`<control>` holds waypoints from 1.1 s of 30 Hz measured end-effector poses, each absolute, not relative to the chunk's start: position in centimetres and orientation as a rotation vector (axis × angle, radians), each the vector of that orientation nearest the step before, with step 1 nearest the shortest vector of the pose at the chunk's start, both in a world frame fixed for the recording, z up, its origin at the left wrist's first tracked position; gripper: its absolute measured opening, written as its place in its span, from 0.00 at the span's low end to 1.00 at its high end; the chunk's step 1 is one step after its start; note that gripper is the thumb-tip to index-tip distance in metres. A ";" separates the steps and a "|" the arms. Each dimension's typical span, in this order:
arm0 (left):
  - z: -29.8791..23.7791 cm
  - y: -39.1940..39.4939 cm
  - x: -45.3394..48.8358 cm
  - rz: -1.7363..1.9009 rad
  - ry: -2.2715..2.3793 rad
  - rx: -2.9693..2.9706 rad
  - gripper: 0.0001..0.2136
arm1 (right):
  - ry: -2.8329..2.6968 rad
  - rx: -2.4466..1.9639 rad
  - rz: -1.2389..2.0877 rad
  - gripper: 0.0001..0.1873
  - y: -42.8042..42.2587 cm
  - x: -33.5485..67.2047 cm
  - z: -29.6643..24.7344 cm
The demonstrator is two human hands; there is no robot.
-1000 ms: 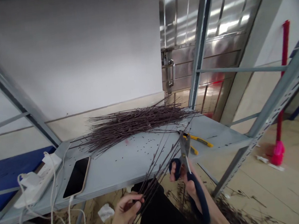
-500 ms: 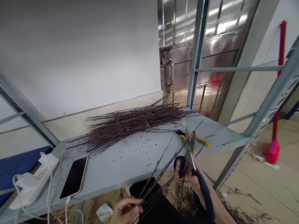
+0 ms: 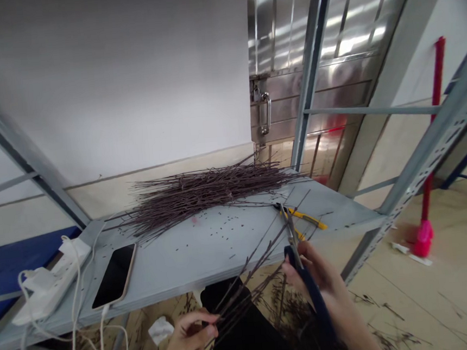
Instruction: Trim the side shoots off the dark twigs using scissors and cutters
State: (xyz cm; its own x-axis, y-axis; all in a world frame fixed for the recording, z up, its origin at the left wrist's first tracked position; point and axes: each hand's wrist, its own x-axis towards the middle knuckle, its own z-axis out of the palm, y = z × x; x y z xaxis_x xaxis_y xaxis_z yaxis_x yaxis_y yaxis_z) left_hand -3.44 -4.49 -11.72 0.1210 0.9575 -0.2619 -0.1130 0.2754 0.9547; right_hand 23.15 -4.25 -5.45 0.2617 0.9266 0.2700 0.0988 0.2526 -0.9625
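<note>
My left hand [image 3: 192, 336] pinches several thin dark twigs [image 3: 243, 288] that slant up to the right over my lap. In my right hand [image 3: 318, 276] is a pair of scissors [image 3: 293, 235] with dark blue handles. Its blades look closed or nearly so, up against the upper part of the held twigs; whether a twig lies between them I cannot tell. Just behind the blades, yellow-handled pliers [image 3: 309, 218] lie on the grey shelf [image 3: 176, 267]. A large heap of dark twigs [image 3: 206, 191] lies along the back of that shelf.
At the left of the shelf are a phone [image 3: 115, 275] with a cable plugged in and a white power strip [image 3: 49, 292]. Small bits lie scattered on the shelf. Twig scraps and a crumpled white tissue [image 3: 161, 330] are on the floor. Metal uprights [image 3: 310, 75] frame the shelf.
The scissors' blades have gone from spread apart to together, and my right hand has turned and shifted slightly right. My left hand keeps its pinch on the twigs, moved slightly left.
</note>
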 end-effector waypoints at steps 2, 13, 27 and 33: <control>-11.7 -4.5 -3.4 0.998 1.132 0.965 0.18 | -1.164 -1.190 0.786 0.18 -4.1 23.0 -4.9; -12.6 -3.9 -2.6 0.928 0.945 1.045 0.15 | -1.471 -1.171 0.880 0.14 -1.1 24.4 -1.1; -4.5 -2.4 1.0 1.248 1.031 1.474 0.17 | -1.553 -1.133 1.200 0.14 -0.9 25.7 1.7; 1.2 0.1 6.1 1.068 0.679 1.278 0.21 | -1.610 -1.156 1.238 0.15 -1.0 25.6 2.9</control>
